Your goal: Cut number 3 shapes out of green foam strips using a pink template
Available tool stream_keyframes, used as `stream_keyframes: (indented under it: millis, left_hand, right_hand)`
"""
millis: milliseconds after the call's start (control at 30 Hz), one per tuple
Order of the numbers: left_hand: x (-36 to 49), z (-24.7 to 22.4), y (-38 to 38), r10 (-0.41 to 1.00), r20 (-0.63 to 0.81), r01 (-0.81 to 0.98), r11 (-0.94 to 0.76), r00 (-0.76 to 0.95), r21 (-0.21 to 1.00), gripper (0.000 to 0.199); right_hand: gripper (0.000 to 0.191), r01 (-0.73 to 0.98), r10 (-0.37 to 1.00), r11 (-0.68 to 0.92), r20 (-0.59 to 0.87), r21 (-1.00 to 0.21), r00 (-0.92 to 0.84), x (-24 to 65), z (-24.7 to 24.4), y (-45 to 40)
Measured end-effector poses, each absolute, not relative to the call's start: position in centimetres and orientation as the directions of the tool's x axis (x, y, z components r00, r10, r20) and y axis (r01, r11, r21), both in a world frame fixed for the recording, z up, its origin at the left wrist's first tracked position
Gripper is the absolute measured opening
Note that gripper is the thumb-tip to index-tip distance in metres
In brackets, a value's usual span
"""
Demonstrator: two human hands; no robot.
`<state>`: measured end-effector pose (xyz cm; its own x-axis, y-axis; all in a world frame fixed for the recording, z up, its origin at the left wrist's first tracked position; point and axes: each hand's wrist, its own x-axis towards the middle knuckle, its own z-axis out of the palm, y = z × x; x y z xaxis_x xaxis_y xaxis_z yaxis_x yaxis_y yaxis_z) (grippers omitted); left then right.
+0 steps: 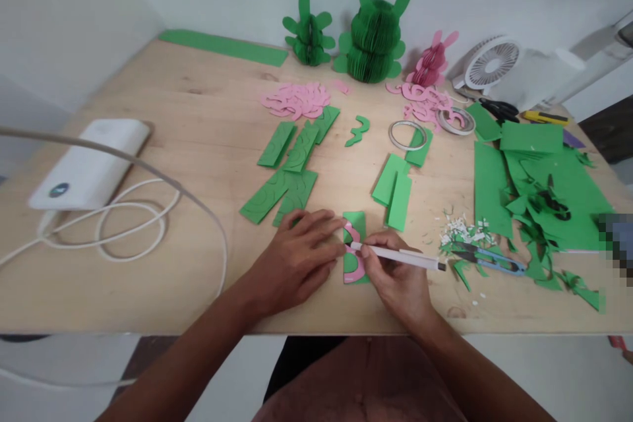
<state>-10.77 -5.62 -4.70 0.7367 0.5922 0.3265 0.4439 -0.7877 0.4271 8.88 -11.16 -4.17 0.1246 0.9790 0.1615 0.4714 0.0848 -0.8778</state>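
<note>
My right hand (399, 280) is closed around a white pen (408, 257), whose tip meets a pink paper cutout (354, 271) shaped like a curvy number 3. The cutout lies on a small green paper rectangle (355, 217) near the table's front edge. My left hand (299, 260) lies flat with its fingers stretched out, fingertips on the cutout's left side and hiding part of it. Just beyond that hand are several green paper pieces (264, 196) with curved outlines drawn on them. A green cut-out 3 (357, 131) rests further back.
Pink cutouts (297, 100), green folded slips (398, 201) and a tape roll (407, 136) lie around. Blue-handled snips (489, 258) sit among scraps at right, near green sheets (492, 188). Paper figures (374, 39) and a fan (493, 62) stand behind. A white power bank (91, 161) with cable is left.
</note>
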Motion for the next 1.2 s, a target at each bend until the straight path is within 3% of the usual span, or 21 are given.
stream_keyframes:
  millis: [1200]
  left_hand:
    - [-10.68,-4.46,-5.6,0.601,0.312,0.451,-0.778,0.736,0.437,0.026]
  right_hand:
    - [0.008,0.534,0.975,0.111,0.196,-0.838,0.106,8.63,-3.58,-10.92]
